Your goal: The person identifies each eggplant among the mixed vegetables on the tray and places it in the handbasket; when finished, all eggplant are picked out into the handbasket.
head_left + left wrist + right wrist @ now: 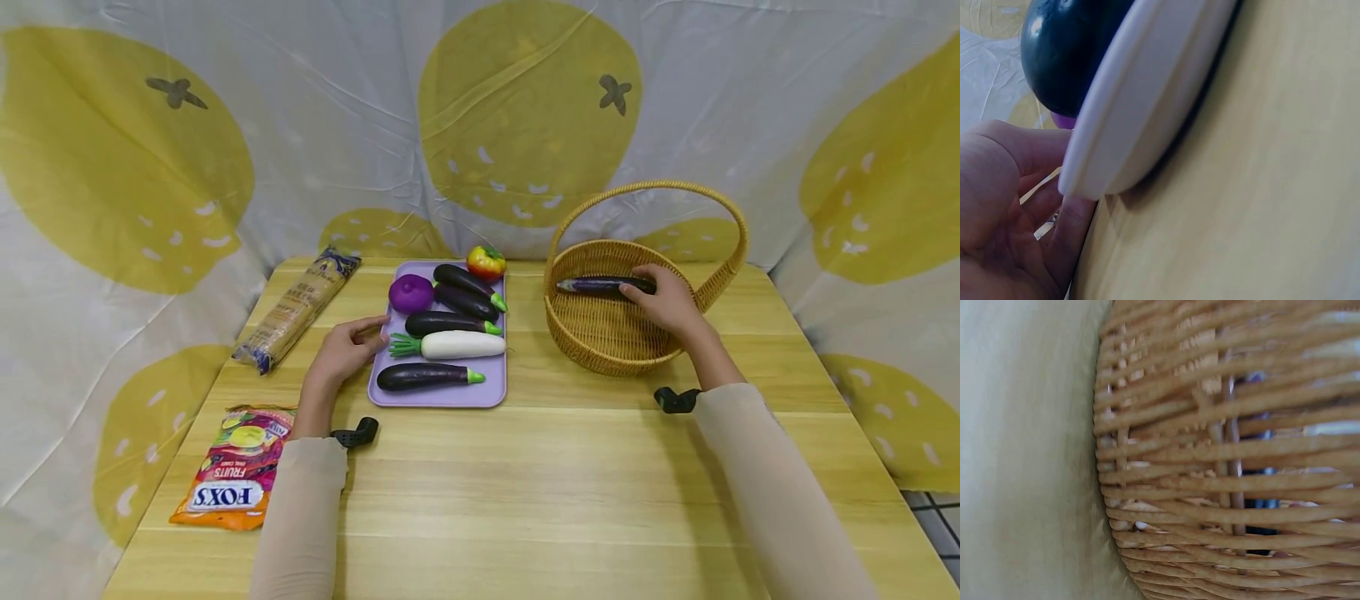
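The right hand [662, 302] covers part of the slim dark-purple eggplant [591, 286]; a beige sleeve [302, 508] hides the right edge of the red-and-orange candy bag [238, 467]; small print on the long blue-ended packet [296, 312] is unreadable. The right wrist view's tan wicker basket [1172, 456] screens that hand; the left's top edge crops the lilac tray [1132, 106].

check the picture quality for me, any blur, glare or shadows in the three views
Head view: mostly clear, with a soft shadow on the wooden table beside the right sleeve; left wrist view: a bright glare spot on the dark eggplant, the table's grain smeared; right wrist view: the basket weave looks soft, the tabletop beside it pale and blurred.
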Available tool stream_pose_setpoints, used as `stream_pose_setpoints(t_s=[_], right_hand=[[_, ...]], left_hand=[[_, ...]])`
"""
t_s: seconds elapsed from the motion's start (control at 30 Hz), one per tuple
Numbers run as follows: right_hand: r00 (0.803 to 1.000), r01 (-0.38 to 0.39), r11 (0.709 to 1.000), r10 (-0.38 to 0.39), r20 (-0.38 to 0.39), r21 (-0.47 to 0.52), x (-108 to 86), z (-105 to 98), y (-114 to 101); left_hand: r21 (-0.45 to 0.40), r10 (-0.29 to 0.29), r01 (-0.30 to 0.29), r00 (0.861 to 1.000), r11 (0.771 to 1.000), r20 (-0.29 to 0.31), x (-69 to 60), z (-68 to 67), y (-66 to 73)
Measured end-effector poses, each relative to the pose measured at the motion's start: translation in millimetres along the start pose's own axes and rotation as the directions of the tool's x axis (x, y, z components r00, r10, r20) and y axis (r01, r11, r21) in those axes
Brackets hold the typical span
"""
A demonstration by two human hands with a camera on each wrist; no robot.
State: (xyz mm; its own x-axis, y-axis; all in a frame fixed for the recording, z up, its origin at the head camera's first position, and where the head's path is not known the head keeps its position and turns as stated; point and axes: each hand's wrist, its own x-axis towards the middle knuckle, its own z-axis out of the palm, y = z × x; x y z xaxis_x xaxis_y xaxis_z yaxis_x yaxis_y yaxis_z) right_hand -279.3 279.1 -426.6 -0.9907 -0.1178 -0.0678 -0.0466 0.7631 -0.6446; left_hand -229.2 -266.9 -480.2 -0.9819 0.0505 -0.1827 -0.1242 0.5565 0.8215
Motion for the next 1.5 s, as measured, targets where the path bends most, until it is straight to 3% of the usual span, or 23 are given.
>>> stream_pose_setpoints(t_s=[0.37,0.6,0.7,0.9,1.1,1.33,1.5], right_hand=[[0.989,0.102,0.987,-0.089,-0.115,0.120,-40.4,1,-22],[0.984,0.146,0.965,-0.120,-0.129,0.216,-65.2,11,-43],[0.976,0.195,0.953,-0.165,-0.143,0.232,-72.6,18,-52],[0.941,0.324,0.917,-0.286,-0.183,0.232,-83.4,39,-75],[0.930,0.367,0.896,-0.345,-0.131,0.251,-88.3,62,-98],[0.938,0.333,0.882,-0.346,-0.021,0.334,-87.3,92,-108],[0.933,0.331,0.872,-0.359,0.012,0.360,-83.7,113,-117]], left_hand=[[-0.023,0.005,-0.005,1.000,1.000,0.004,0.6,1.7,2.5],[0.043,0.021,-0.019,0.999,0.999,-0.036,-2.1,1.2,1.8],[0.072,0.033,-0.030,0.999,0.997,-0.042,-1.4,1.7,-0.9],[0.102,0.050,-0.046,0.998,0.994,-0.037,1.1,1.4,-1.3],[0.072,0.033,-0.030,0.999,0.997,-0.039,1.9,2.6,0.1],[0.064,0.021,-0.018,0.998,0.998,-0.052,1.8,7.3,-2.4],[0.070,0.029,-0.024,0.997,0.997,-0.069,1.1,4.2,-0.8]])
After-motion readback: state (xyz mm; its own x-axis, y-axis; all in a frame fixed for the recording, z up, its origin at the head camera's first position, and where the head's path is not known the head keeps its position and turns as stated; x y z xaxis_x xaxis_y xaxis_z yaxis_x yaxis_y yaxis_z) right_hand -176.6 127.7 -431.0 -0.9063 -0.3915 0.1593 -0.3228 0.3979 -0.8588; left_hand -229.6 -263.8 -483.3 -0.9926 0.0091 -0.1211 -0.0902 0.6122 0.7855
